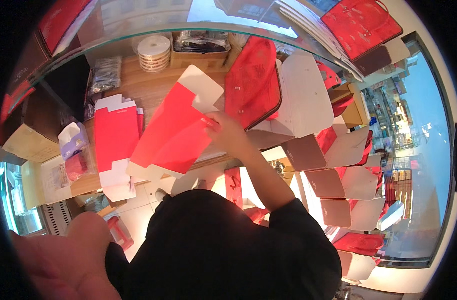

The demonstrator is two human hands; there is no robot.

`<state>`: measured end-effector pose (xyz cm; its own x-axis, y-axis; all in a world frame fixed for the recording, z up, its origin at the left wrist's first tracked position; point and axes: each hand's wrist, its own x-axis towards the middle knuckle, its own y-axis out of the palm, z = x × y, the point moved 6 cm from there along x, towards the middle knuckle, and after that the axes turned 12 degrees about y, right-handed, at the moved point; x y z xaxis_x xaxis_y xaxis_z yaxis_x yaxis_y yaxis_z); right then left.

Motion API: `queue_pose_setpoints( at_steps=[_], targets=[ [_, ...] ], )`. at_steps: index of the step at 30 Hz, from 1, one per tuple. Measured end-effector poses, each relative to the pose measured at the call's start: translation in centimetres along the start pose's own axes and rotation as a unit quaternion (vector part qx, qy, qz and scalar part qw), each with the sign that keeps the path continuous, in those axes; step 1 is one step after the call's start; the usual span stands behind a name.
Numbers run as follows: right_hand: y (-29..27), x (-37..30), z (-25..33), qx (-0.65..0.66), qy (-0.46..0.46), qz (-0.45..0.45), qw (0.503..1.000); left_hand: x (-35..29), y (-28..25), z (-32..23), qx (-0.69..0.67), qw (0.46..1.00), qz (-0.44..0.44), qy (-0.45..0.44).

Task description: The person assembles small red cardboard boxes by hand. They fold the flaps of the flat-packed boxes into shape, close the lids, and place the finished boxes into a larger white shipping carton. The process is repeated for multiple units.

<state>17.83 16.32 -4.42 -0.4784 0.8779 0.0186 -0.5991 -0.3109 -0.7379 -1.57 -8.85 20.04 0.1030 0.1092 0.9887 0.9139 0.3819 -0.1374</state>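
Observation:
A flat, unfolded red-and-white box is tilted over the wooden counter. My right hand pinches its right edge, near the notch below the white end flap, with the fingers partly behind the card. On the counter to its left lies a stack of similar flat boxes, with white flaps at both ends. My left arm is bent up close to the camera at the lower left. It appears large and blurred there, and the left hand shows no clear fingers.
A red gift bag stands right of the held box, beside open white-lined boxes. Ribbon spools and a carton of dark packets sit at the back. A tissue pack lies left. Glass edges the counter's far side.

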Motion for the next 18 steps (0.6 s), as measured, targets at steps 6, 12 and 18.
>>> queue_pose_setpoints(
  at_steps=[6,12,18],
  targets=[
    [0.8,1.1,-0.7,-0.021,0.000,0.008,1.000,0.4,-0.1,0.0,0.013,0.999,-0.020,0.023],
    [3.4,2.2,-3.2,-0.023,0.015,0.024,0.999,-1.1,-0.7,-0.8,0.228,0.956,-0.179,0.053],
    [1.9,1.9,-2.1,0.000,0.022,-0.010,1.000,-5.5,3.6,5.2,0.134,0.957,0.110,-0.233]
  ],
)
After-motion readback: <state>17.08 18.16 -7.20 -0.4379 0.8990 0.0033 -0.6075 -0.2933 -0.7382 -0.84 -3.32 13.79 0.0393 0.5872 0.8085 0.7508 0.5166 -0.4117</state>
